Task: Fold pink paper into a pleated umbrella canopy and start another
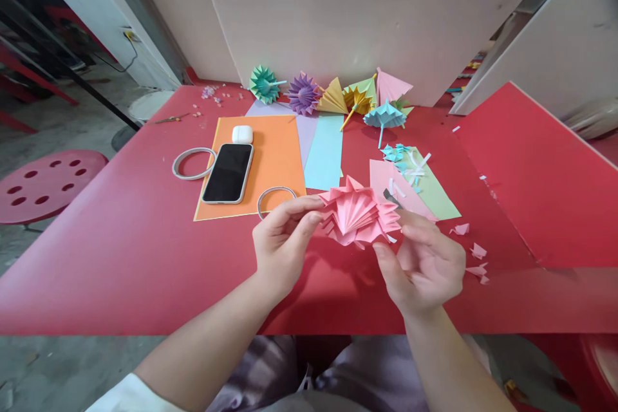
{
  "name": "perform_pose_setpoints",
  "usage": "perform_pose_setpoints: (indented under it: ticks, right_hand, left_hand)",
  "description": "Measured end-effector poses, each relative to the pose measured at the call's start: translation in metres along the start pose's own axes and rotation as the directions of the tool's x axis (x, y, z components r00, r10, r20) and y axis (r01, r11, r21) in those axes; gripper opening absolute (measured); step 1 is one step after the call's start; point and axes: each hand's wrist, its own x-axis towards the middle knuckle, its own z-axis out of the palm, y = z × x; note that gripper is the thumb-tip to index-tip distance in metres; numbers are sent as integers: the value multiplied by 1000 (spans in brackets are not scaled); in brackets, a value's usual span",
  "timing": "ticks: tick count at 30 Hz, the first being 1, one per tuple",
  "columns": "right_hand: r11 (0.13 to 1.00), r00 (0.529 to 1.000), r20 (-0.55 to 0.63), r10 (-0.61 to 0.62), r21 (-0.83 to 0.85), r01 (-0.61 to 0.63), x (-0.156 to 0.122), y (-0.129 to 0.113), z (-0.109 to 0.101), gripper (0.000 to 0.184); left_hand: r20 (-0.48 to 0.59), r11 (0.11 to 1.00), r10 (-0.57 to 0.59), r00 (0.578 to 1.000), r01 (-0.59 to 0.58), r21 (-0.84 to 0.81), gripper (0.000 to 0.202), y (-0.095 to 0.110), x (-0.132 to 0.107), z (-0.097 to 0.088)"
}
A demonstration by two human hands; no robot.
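Note:
Between my two hands, above the red table, is a pink pleated paper umbrella top [355,212], fanned out with zigzag edges. My left hand [284,241] pinches its left edge between thumb and fingers. At its right edge, my right hand [425,261] holds the paper with the thumb below and the fingers behind. Beyond the hands lies a pink paper sheet [400,190], partly covered by the umbrella top. Small pink paper scraps [477,251] are scattered to the right of my right hand.
Finished paper umbrellas, including a teal one [264,84] and a light blue one [385,117], line the back. A phone [228,174] and white earphone case [242,135] rest on orange paper [277,154]. Tape rings [178,170] lie nearby. A red panel [545,174] stands at right.

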Motion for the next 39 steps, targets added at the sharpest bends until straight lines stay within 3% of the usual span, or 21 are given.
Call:
perform_pose_setpoints:
  ticks: [3, 7, 12, 15, 20, 26, 32, 39]
  right_hand:
    - [998, 997, -53, 50, -44, -52, -4, -1, 0, 58]
    - [972, 976, -80, 200, -110, -208, -7, -4, -1, 63]
    - [944, 942, -75, 328, -19, -330, -8, -2, -2, 34]
    - [926, 927, -66, 369, -57, -373, -5, -5, -3, 34]
    - [905, 919, 6, 394, -178, -386, 2, -11, -5, 41]
    - [923, 958, 13, 287, -270, -273, 5, -8, -8, 33]
    - [935, 963, 24, 270, -244, -256, 7, -5, -11, 24]
    - [922, 937, -2, 349, -177, -344, 8, -4, -8, 11]
  left_hand:
    - [97, 997, 47, 994, -41, -59, 24, -3, -3, -2]
    - [263, 978, 156, 952, -113, -173, 48, -11, -6, -5]
    - [305, 973, 228, 925, -226, -44, 68, -15, -2, -4]
    - [310, 942, 297, 903, -330, 58, 80, -15, 0, -2]
    - [328, 902, 350, 877, -410, 134, 75, -13, 0, 0]
    - [389, 872, 380, 839, -466, 153, 69, -6, 3, 1]
    - [429, 868, 370, 824, -471, 156, 65, -3, 4, 1]
    - [444, 901, 320, 837, -414, 132, 63, -3, 3, 0]
